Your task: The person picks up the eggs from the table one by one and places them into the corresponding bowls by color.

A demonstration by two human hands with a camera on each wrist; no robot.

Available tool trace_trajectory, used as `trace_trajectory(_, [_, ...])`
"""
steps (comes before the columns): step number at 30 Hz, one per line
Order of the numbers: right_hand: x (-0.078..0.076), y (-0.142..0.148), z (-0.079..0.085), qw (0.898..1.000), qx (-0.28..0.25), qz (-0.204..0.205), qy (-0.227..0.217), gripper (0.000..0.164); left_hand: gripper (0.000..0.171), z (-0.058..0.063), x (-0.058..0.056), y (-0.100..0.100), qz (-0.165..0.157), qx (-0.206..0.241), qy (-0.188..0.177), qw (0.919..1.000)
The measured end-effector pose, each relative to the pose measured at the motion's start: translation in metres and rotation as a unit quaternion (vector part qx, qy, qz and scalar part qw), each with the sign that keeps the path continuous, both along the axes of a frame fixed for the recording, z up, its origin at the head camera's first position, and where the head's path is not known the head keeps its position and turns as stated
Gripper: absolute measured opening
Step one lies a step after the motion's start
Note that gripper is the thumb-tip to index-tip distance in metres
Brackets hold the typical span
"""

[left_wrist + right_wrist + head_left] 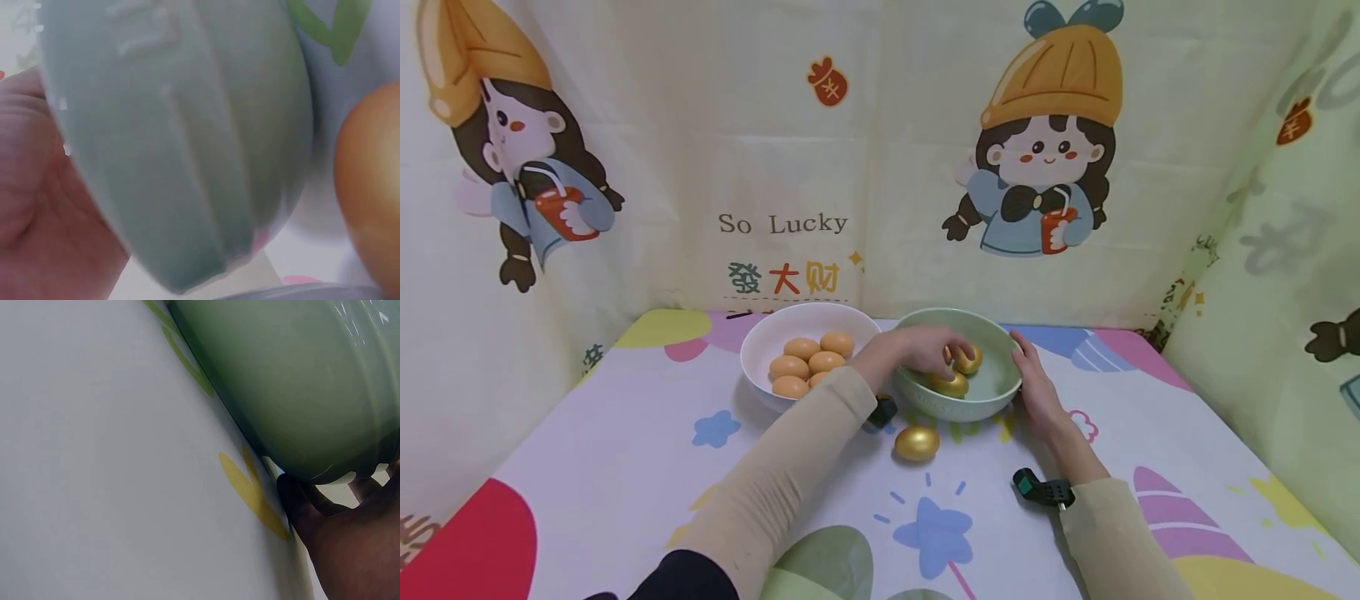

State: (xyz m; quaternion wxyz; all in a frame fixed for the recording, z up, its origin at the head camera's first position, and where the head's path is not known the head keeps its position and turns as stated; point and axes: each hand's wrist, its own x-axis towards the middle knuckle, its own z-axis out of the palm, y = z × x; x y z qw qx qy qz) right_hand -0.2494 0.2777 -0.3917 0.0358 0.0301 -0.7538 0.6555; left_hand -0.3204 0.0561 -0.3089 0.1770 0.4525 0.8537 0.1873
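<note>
My left hand [928,348] reaches over the rim into the green bowl [1000,398], its bent fingers and thumb over the golden eggs [967,360] there. Whether they grip an egg is unclear. The left wrist view shows part of that hand [37,194] beyond the bowl's wall [181,137], its fingertips hidden. Against the bowl's right side rests my right hand [1041,392], its fingers along the outside near the rim. In the right wrist view, fingertips [292,490] touch the outer wall. One golden egg [917,443] lies on the table in front of the bowl.
A white bowl [756,379] with several brown eggs [789,367] stands left of the green one, partly behind my left forearm. Both wrists wear black camera bands [1045,487]. A printed cloth covers the table [625,467]; patterned curtains [910,167] enclose the back and sides.
</note>
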Motion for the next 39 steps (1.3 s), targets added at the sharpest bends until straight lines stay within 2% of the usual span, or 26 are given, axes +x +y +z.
trace_trajectory(3, [0.0,-0.001,0.0,1.0,0.001,0.003,0.0,0.059,0.046,0.004,0.003,-0.003,-0.006,0.005,0.006,1.0])
trace_trajectory(10, [0.001,0.002,0.0,1.0,0.004,0.001,0.003,0.059,0.042,0.013,0.018,-0.008,-0.031,0.026,0.03,0.9987])
trace_trajectory(17, [0.005,0.002,-0.004,1.0,0.006,0.01,-0.006,0.06,0.039,0.014,0.031,-0.013,-0.039,0.044,0.044,0.9973])
trace_trajectory(21, [0.005,0.001,-0.005,1.0,0.007,0.01,-0.008,0.06,0.038,0.014,0.035,-0.02,-0.049,0.075,0.035,0.9953])
trace_trajectory(26, [0.003,0.0,-0.002,1.0,0.008,0.009,-0.006,0.061,0.035,0.021,0.048,-0.033,-0.081,0.129,0.027,0.9879])
trace_trajectory(31, [0.003,0.001,0.003,1.0,0.007,0.001,-0.01,0.061,0.029,0.024,0.063,-0.044,-0.117,0.175,-0.016,0.9774])
trace_trajectory(35, [0.002,0.001,0.004,1.0,0.01,0.0,-0.01,0.061,0.027,0.021,0.073,-0.051,-0.133,0.17,-0.041,0.9756])
trace_trajectory(37, [0.002,0.001,0.004,1.0,0.01,0.001,-0.01,0.061,0.027,0.018,0.077,-0.054,-0.133,0.152,-0.035,0.9788])
trace_trajectory(39, [0.001,0.001,0.003,1.0,0.007,0.003,-0.01,0.061,0.028,0.015,0.08,-0.056,-0.131,0.127,-0.011,0.9831])
